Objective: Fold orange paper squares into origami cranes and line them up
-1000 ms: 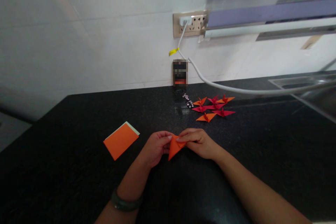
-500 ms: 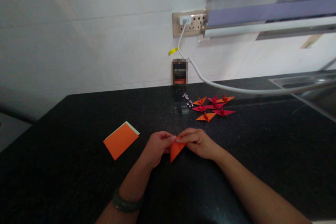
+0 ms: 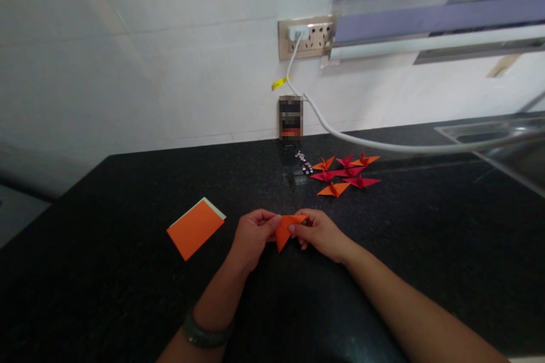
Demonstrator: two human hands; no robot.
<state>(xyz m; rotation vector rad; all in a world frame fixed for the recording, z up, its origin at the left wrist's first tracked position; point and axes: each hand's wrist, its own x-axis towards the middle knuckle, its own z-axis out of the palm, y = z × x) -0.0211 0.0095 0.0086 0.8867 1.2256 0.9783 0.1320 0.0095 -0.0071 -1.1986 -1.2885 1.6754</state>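
An orange paper (image 3: 284, 230), folded to a triangle with its tip pointing down, is held between both hands just above the black counter (image 3: 106, 295). My left hand (image 3: 252, 237) pinches its left edge with thumb and fingers closed. My right hand (image 3: 320, 233) pinches its right side, fingers curled. A dark band circles my left wrist.
A stack of orange square sheets (image 3: 195, 227) lies to the left of my hands. Several folded orange and red paper cranes (image 3: 344, 174) sit farther back, near a dark phone (image 3: 290, 118) leaning on the wall. A white cable (image 3: 383, 145) runs from the wall socket (image 3: 305, 37) to the right.
The folded paper has become shorter and wider; its upper right flap now spreads toward my right hand. Both hands stayed in nearly the same place.
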